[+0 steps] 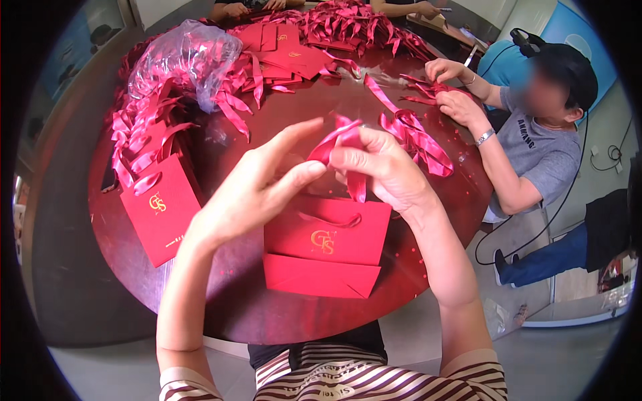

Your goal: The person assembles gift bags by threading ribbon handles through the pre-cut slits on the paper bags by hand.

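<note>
A red paper gift bag point(326, 247) with a gold emblem lies flat on the table, its folded bottom toward me. Above its top edge, my right hand point(381, 160) pinches a pink satin ribbon point(356, 186) between thumb and fingers; one end of it hangs down toward the bag. My left hand point(271, 177) is beside the ribbon's looped part, thumb and index finger apart, with the thumb tip close to the ribbon. Whether the left thumb touches it is hard to tell. The left hand's other fingers are mostly hidden behind it.
On the left stands a stack of red bags point(160, 217) with pink ribbons. Behind it sits a clear plastic bag point(184, 57). More red bags point(284, 50) and a ribbon heap point(344, 27) cover the far side. Loose ribbon point(428, 147) lies right, near a co-worker point(542, 134) handling ribbon.
</note>
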`<state>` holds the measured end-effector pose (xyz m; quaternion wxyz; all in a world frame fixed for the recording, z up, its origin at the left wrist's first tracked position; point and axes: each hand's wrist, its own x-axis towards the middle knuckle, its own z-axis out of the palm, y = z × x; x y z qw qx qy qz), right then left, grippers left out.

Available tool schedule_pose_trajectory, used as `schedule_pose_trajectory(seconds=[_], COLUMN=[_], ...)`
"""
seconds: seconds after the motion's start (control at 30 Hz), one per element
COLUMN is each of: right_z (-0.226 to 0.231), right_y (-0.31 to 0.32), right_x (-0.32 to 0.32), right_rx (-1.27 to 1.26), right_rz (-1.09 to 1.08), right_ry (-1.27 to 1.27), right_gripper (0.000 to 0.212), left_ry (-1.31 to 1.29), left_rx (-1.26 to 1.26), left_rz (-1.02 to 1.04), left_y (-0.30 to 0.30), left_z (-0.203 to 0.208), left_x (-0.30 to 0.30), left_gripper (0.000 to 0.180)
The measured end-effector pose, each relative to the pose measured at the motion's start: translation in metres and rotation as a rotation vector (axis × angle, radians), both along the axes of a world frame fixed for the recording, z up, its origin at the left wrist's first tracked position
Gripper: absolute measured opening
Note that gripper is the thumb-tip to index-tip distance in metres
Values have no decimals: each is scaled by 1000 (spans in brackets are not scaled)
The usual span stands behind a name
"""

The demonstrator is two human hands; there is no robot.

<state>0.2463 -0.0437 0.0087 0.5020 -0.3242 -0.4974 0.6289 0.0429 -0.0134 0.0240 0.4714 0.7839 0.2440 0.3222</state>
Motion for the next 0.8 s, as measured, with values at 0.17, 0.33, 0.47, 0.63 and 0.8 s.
schedule_pose_trajectory(seconds=[0.17, 0.33, 0.47, 0.63, 0.8], right_z=[-7, -16, -21, -31, -41], right_y=[8, 13, 14, 21, 25], right_x=[0, -2, -7, 1, 1], right_rx=[-2, -53, -120, -149, -226], right_rz=[-16, -10, -45, -110, -117], right_ry=[-49, -36, -18, -104, -115], right_gripper=[15, 16, 16, 14, 14], left_ry=[88, -138, -131, -131, -160], left_rx=[-235, -542, -626, -657, -603], left_rz=[-52, -155, -137, -139, -102], left_y=[8, 4, 5, -1, -11], left_z=[-19, -39, -57, -62, -52], left_x=[-25, -25, -22, -18, -17], left_gripper=[43, 51, 47, 44, 48])
